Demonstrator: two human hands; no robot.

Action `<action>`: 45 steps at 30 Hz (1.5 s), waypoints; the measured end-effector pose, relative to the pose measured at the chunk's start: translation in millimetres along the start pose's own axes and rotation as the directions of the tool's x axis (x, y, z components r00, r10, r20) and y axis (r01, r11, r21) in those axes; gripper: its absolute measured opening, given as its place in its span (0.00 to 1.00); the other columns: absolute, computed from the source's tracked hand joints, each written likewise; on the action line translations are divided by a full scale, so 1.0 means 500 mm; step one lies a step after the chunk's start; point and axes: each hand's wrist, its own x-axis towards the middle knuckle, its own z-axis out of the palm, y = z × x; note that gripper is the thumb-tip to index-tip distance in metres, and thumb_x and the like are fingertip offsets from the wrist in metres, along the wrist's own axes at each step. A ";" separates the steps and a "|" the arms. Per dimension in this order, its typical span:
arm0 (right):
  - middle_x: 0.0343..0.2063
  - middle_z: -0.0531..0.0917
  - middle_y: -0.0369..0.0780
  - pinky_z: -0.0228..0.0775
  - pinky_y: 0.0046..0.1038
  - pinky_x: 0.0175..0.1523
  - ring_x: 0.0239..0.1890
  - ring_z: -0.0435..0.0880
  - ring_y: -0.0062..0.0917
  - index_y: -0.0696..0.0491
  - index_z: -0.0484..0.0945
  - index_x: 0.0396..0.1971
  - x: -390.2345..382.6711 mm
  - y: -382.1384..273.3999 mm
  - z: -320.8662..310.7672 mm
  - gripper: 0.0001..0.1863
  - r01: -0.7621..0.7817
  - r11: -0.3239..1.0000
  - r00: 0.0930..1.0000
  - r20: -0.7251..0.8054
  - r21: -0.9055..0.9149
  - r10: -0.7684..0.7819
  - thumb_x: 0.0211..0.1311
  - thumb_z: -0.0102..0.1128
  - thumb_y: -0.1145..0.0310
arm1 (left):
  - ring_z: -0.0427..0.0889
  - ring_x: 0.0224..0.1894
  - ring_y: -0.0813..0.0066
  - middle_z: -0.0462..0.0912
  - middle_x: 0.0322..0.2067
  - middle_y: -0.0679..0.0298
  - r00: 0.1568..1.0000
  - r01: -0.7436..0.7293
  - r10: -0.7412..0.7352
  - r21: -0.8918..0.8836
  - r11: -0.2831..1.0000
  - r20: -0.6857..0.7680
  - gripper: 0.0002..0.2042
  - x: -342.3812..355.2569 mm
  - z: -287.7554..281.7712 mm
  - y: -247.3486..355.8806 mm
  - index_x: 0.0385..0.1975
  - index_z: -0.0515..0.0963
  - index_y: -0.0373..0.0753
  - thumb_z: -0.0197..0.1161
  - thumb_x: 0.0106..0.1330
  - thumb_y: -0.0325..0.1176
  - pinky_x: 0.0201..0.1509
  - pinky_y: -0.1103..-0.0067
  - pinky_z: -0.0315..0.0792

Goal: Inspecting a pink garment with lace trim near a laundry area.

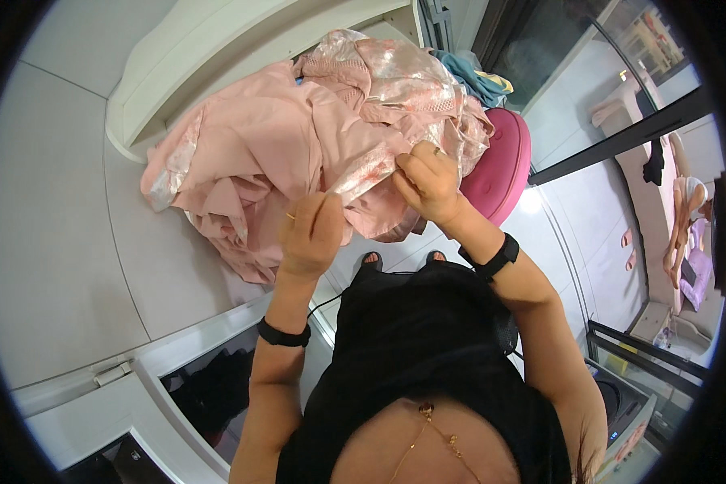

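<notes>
Near a seat (506,165), left hand (310,234) and right hand (430,182) pinch pink cloth (310,137)

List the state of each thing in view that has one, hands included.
Left hand: closed, pinching the shiny strip
Right hand: closed, pinching the strip's other end
Shiny strip: stretched between both hands
Pink fabric: heaped, creased
Teal cloth: bunched
Pink stool: partly covered by fabric
Black wristbands: worn, fastened
</notes>
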 end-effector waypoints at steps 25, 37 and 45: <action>0.19 0.70 0.43 0.64 0.34 0.28 0.23 0.72 0.37 0.55 0.68 0.22 0.090 0.037 0.149 0.06 -0.208 0.977 0.977 0.052 0.048 0.205 0.47 0.53 0.69 | 0.71 0.19 0.67 0.74 0.21 0.64 0.989 0.034 0.059 0.598 0.801 -0.134 0.04 0.033 -0.121 -0.199 0.27 0.75 0.40 0.61 0.51 0.28 0.22 0.77 0.66; 0.24 0.77 0.46 0.66 0.34 0.35 0.29 0.77 0.38 0.50 0.69 0.38 -0.034 0.200 -0.018 0.19 -0.728 0.638 0.607 0.196 -0.251 0.770 0.42 0.57 0.67 | 0.74 0.29 0.62 0.75 0.28 0.55 0.546 0.664 -0.837 0.629 0.404 -0.038 0.10 -0.064 -0.215 -0.361 0.31 0.71 0.35 0.57 0.53 0.34 0.32 0.71 0.67; 0.22 0.76 0.46 0.64 0.34 0.31 0.26 0.76 0.38 0.54 0.70 0.32 -0.068 0.261 0.041 0.12 -0.589 0.739 0.714 0.217 -0.328 0.666 0.44 0.55 0.72 | 0.68 0.44 0.57 0.69 0.41 0.52 0.774 0.624 -0.630 0.090 0.776 0.066 0.20 0.044 -0.027 -0.116 0.44 0.67 0.33 0.58 0.48 0.27 0.49 0.68 0.61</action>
